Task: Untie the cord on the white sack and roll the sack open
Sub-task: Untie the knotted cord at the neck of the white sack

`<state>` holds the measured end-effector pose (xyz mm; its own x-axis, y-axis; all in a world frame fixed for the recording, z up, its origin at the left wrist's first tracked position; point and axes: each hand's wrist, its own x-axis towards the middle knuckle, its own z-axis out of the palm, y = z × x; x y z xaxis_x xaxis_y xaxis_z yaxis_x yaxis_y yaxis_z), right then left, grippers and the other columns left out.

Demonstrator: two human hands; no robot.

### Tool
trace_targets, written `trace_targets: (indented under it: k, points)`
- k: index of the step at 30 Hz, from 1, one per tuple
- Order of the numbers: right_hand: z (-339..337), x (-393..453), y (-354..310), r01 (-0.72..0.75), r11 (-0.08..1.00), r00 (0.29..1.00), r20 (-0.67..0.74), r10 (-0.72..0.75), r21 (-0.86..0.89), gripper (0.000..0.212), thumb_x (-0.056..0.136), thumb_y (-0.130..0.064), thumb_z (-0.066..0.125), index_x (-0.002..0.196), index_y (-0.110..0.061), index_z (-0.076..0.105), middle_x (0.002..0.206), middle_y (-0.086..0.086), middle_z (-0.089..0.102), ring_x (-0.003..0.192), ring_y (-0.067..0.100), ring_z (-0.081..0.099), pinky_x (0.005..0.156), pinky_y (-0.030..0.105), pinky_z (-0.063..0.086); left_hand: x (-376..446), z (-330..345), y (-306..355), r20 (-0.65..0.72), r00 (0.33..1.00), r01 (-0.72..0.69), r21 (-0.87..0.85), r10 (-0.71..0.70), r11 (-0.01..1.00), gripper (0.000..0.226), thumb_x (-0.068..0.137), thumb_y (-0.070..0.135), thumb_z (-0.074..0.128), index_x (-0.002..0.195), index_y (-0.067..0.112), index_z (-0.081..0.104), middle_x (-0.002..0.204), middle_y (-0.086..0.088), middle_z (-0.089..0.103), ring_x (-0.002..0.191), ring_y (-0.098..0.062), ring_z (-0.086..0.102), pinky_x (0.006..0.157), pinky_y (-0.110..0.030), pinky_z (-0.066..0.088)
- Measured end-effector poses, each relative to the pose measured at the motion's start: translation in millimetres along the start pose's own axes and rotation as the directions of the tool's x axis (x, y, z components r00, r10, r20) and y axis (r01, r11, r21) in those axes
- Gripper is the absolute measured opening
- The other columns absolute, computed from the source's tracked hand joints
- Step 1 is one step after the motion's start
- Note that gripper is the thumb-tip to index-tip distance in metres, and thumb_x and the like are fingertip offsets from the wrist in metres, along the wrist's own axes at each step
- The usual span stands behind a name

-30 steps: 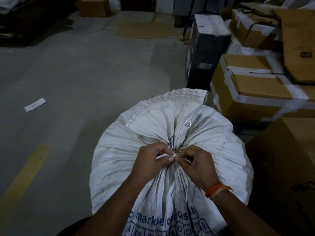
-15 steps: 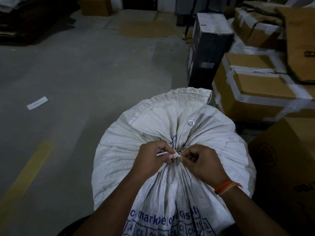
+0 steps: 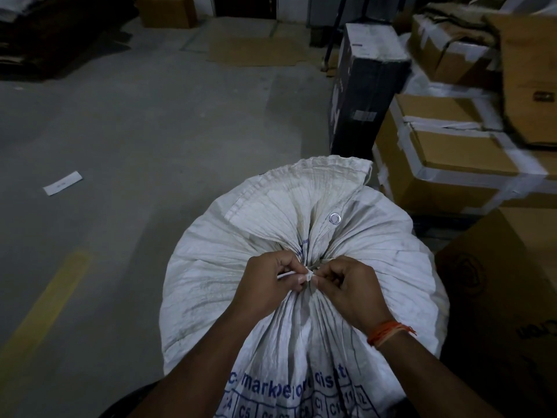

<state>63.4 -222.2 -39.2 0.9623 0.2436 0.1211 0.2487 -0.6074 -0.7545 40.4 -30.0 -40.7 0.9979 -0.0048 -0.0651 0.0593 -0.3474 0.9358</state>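
A big white woven sack (image 3: 217, 285) with blue print stands full in front of me, its neck gathered into tight pleats. A thin white cord (image 3: 297, 274) binds the neck. My left hand (image 3: 268, 282) pinches the cord's knot from the left. From the right, my right hand (image 3: 346, 289), with an orange thread on the wrist, pinches the same knot; the fingertips of both hands meet there. The sack's loose top hem (image 3: 316, 176) fans out beyond the knot, with a metal eyelet (image 3: 334, 218) showing.
Taped cardboard boxes (image 3: 452, 158) are stacked close on the right, with a tall black box (image 3: 361, 86) behind the sack and a brown carton (image 3: 506, 291) at the near right. Bare concrete floor lies to the left, with a paper slip (image 3: 62, 183) and a yellow line (image 3: 45, 312).
Both hands stay at the knot, fingers working slightly; my right hand has shifted a little nearer the knot. The cord remains tied and the sack has not moved.
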Motion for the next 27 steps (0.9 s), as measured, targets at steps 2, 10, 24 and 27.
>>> trace_targets:
  k: [2,10,24,27]
  points:
    - [0.0,0.3,-0.7,-0.003,1.000,1.000,0.000,0.003,0.011,0.014,0.075,-0.012,0.085,0.071,-0.019,0.074,0.066,-0.016,0.060,0.069,-0.003,0.062,0.059,0.002,0.038,0.3,-0.2,0.6,-0.002,1.000,0.005,-0.003,-0.005,1.000,0.024,0.087,-0.001,0.079,0.080,0.021,0.077,0.081,-0.001,0.083,0.071,-0.016,0.080,0.076,-0.030,0.065]
    - [-3.6,2.3,2.0,-0.026,1.000,0.999,0.030,0.025,0.018,0.011,0.075,-0.021,0.087,0.073,-0.021,0.077,0.068,-0.008,0.069,0.065,0.009,0.063,0.056,0.009,0.044,0.2,-2.8,2.0,0.005,1.000,0.018,-0.028,-0.018,0.999,0.025,0.087,-0.002,0.079,0.080,0.022,0.077,0.081,-0.001,0.082,0.073,-0.019,0.081,0.075,-0.024,0.063]
    - [-14.7,3.4,0.2,0.019,1.000,0.997,0.070,-0.019,0.005,0.014,0.074,-0.019,0.088,0.071,-0.024,0.075,0.069,-0.010,0.066,0.070,0.004,0.063,0.058,0.007,0.042,2.2,-5.1,-2.5,0.036,0.998,0.049,-0.035,-0.048,0.998,0.014,0.089,-0.004,0.078,0.085,0.009,0.078,0.084,-0.008,0.082,0.074,-0.022,0.082,0.075,-0.028,0.065]
    - [-12.0,3.7,1.5,0.022,1.000,0.998,0.065,-0.021,-0.012,0.013,0.074,-0.019,0.088,0.072,-0.021,0.076,0.068,-0.010,0.066,0.069,0.003,0.062,0.058,0.006,0.042,2.6,-4.4,-2.2,0.033,0.999,0.039,-0.021,-0.038,0.999,0.011,0.089,-0.004,0.078,0.086,0.007,0.078,0.084,-0.006,0.082,0.073,-0.019,0.081,0.073,-0.022,0.062]
